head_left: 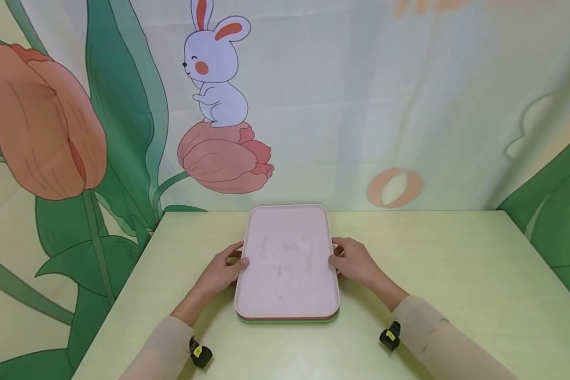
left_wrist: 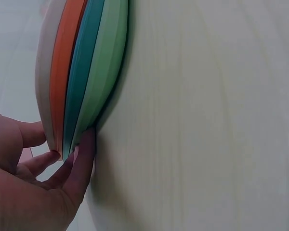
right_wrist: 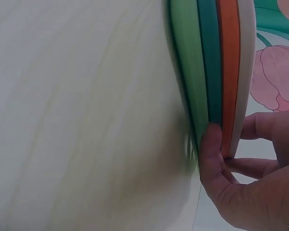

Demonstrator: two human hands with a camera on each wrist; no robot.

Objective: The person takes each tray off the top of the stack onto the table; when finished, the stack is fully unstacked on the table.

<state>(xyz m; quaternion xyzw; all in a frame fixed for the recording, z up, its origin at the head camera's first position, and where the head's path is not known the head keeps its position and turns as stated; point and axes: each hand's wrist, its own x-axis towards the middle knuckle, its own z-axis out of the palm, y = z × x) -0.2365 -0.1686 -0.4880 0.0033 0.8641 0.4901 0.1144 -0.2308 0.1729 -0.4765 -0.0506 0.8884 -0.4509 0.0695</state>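
Observation:
A pale pink rectangular tray [head_left: 285,264] tops a stack of trays at the middle of the table. Below it come an orange tray [left_wrist: 61,72], a teal tray [left_wrist: 82,67] and a light green tray [left_wrist: 107,57], nested closely. My left hand [head_left: 222,270] grips the stack's left side, thumb on the top rim and fingers at the lower edges. On the opposite side my right hand [head_left: 356,261] holds the stack the same way, thumb over the pink rim. In the right wrist view, a fingertip presses near the teal and green rims. Whether the stack touches the table cannot be told.
The pale yellow-green table [head_left: 437,264] extends on both sides of the stack. Behind it hangs a curtain [head_left: 332,105] printed with a rabbit and tulips. Each wrist carries a small black camera, one left [head_left: 201,354] and one right [head_left: 390,336].

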